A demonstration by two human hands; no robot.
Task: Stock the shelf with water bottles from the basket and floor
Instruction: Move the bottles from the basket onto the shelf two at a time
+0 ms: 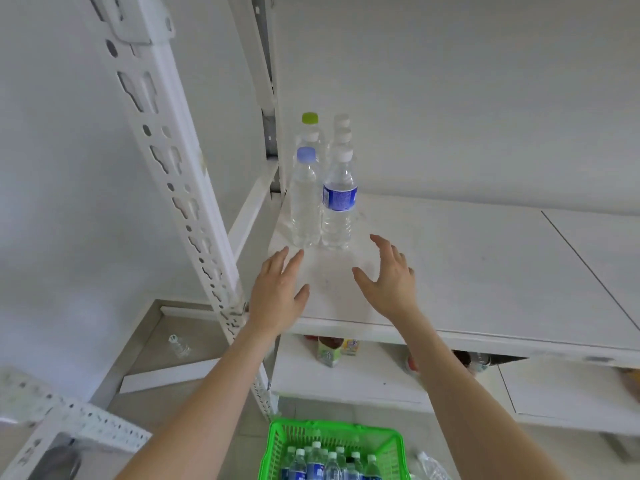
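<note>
Below and behind both grips, a green basket (273,445) sits on the tiled floor (346,415), packed with upright water bottles (315,462). Its near part is cut off by the frame's edge. Right of it lies a crumpled clear bottle (433,465), also partly cut off.

The left grip (277,292) and the right grip (391,282) hover side by side over the front of the white shelf (485,271), fingers spread and relaxed, holding nothing. Under them a lower shelf (346,379) carries cartons (329,351) and other items half hidden by the board above.

Left of the left grip rises a perforated white post (180,168), and past it a small clear bottle (178,346) lies on the floor.

Just beyond the fingertips, two rows of bottles stand upright in the shelf's left corner. A blue-capped bottle (304,202) and a blue-labelled bottle (339,206) stand in front, close together. Those behind are mostly hidden save their caps, one a lime green cap (309,118). A plain white wall (450,98) closes the back.
</note>
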